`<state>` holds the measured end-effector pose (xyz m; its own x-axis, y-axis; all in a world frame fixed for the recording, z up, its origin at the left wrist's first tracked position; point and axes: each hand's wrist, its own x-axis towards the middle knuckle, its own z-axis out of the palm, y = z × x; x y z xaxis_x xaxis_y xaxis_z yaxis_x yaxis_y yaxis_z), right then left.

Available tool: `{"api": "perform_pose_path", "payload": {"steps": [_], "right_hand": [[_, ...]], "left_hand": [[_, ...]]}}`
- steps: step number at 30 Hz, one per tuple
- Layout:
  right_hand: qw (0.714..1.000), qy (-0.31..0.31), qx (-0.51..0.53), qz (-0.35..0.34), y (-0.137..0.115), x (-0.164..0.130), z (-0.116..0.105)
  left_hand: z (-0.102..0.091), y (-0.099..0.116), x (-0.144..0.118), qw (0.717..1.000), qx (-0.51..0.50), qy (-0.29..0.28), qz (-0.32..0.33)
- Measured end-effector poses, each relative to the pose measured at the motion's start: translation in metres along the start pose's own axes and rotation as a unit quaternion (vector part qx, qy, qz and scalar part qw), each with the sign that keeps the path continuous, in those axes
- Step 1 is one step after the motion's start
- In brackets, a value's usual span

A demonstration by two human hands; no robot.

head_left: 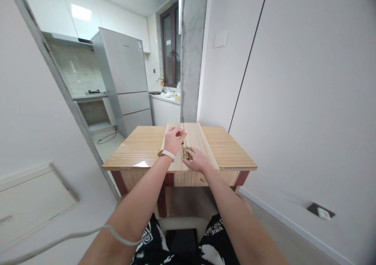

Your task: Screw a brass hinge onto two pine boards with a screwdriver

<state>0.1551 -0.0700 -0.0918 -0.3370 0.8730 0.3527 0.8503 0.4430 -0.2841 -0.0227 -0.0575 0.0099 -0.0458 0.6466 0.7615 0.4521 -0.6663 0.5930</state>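
Two pale wooden boards (196, 139) lie side by side on a striped wooden table (141, 147), meeting at a seam down the middle. A brass hinge (185, 152) sits over that seam near the front. My left hand (173, 139), with a white band on its wrist, grips a small screwdriver (179, 133) with a red and yellow handle just above the hinge. My right hand (197, 160) rests flat on the right board, fingertips pressing on the hinge.
A white wall (308, 100) stands close on the right, with a concrete pillar (192, 53) behind the table. Beyond a door frame at left is a kitchen with a grey fridge (126, 80) and a counter with sink (164, 96). A white cable (73, 237) crosses my left arm.
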Motion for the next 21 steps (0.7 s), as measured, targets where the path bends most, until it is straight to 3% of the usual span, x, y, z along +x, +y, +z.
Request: {"api": "perform_pose_path", "payload": {"steps": [9,21], "right_hand": [[1.0,0.008,-0.01,-0.009,0.0001,-0.0001,-0.0003],[1.0,0.002,-0.008,-0.008,0.0005,-0.0008,-0.0003]], "left_hand": [[0.0012,0.0014,-0.0033,0.998,-0.029,-0.055,0.023],[0.0008,-0.0006,0.0015,1.0,0.002,-0.028,0.004]]}}
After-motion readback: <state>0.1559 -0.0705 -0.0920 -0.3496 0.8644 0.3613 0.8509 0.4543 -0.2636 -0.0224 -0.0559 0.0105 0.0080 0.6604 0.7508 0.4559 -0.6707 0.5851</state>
